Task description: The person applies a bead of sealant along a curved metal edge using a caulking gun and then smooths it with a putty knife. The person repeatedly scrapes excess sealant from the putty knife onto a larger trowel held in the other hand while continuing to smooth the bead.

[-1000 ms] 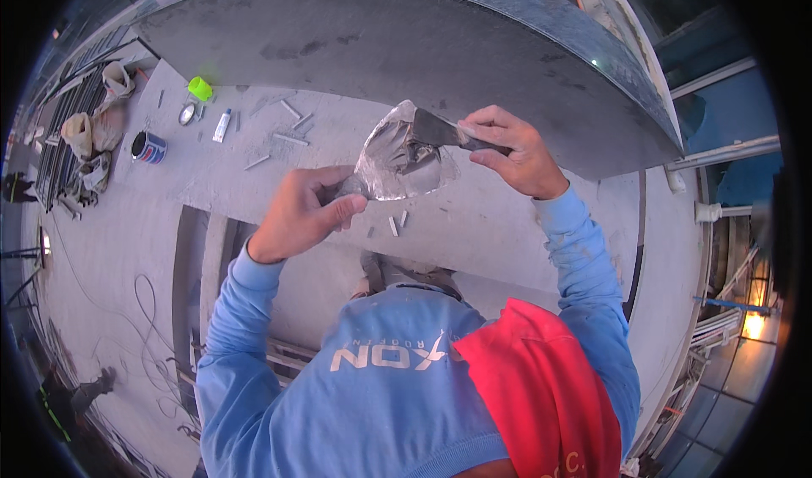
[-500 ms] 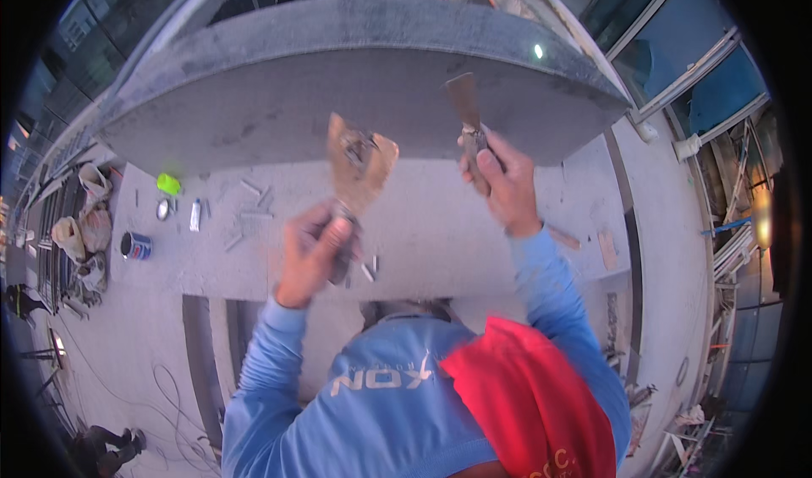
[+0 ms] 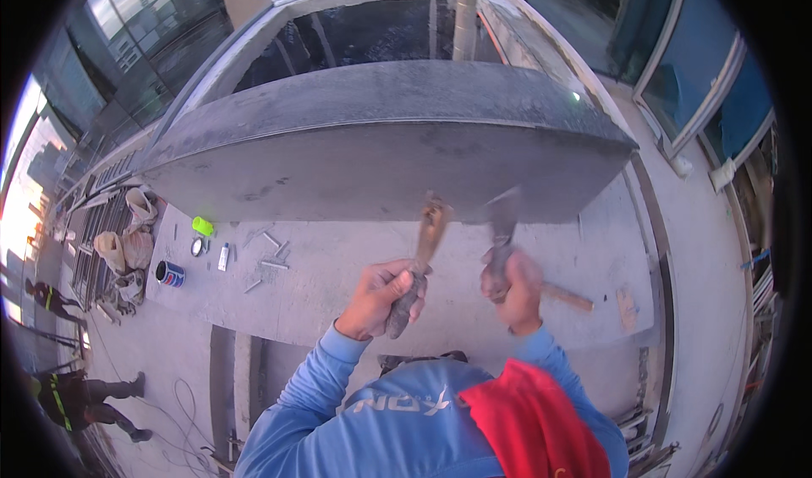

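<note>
My left hand (image 3: 387, 299) is closed round the dark handle of a wide putty knife (image 3: 431, 231). Its brownish blade points up, turned nearly edge-on, with a dab of dark paste near the tip. To its right, my right hand (image 3: 518, 290) grips a second, narrower putty knife (image 3: 502, 224), whose blade is smeared by motion. Both tools are held apart, in front of the upright face of a long dark grey slab (image 3: 355, 169). Whether either blade touches the slab I cannot tell.
A pale work surface (image 3: 355, 317) lies below the slab. On its left are a blue can (image 3: 170, 273), a white tube (image 3: 224, 256), a bright yellow-green object (image 3: 202, 226) and several short metal pieces (image 3: 274, 265). A wooden stick (image 3: 568, 298) lies right. Two people (image 3: 93, 398) are far left.
The view has shifted, showing more beyond the slab. My hands have come closer together. The left putty knife has turned from broadside to nearly edge-on; both hands still hold their knives.
</note>
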Demonstrator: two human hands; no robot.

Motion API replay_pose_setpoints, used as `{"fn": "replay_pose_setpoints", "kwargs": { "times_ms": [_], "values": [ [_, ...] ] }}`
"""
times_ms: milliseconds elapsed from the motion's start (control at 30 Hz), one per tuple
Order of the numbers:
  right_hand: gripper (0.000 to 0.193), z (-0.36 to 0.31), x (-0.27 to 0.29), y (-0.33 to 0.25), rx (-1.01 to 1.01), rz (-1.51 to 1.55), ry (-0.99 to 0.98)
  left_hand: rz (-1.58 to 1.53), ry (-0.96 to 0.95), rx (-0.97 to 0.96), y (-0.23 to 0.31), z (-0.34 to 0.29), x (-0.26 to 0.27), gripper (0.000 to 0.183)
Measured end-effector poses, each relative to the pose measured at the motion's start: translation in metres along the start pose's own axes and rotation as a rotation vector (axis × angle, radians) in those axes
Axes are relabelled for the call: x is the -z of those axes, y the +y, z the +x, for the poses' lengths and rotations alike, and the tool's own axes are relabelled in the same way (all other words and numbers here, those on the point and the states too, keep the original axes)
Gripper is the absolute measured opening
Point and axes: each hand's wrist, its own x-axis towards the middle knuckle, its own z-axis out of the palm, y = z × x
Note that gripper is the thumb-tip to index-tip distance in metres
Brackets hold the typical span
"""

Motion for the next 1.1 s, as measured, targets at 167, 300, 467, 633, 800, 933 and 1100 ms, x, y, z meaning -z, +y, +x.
{"fn": "replay_pose_setpoints", "kwargs": {
  "times_ms": [167,300,467,633,800,933,1100],
  "values": [
    [0.053,0.004,0.002,0.004,-0.327,0.505,-0.381,0.019,-0.188,0.187,-0.022,0.002,-0.018,0.060],
    [0.053,-0.038,0.010,0.004,-0.401,0.072,-0.469,-0.067,-0.071,0.108,-0.014,0.010,-0.005,0.066],
    [0.049,-0.030,0.079,-0.028,-0.098,-0.373,0.292,0.184,-0.066,0.073,-0.022,0.014,0.005,0.062],
    [0.057,0.031,0.207,-0.063,0.356,-0.758,0.934,0.262,0.032,0.153,-0.043,0.016,-0.009,0.066],
    [0.054,0.089,0.278,-0.064,0.514,-0.750,1.052,0.320,0.092,0.139,-0.050,0.017,-0.017,0.064],
    [0.055,0.123,0.279,-0.056,0.537,-0.729,1.064,0.326,0.154,0.113,-0.050,0.016,-0.017,0.061],
    [0.057,0.144,0.257,-0.050,0.489,-0.610,1.060,0.328,0.235,0.125,-0.046,0.009,-0.015,0.065]
  ]
}}
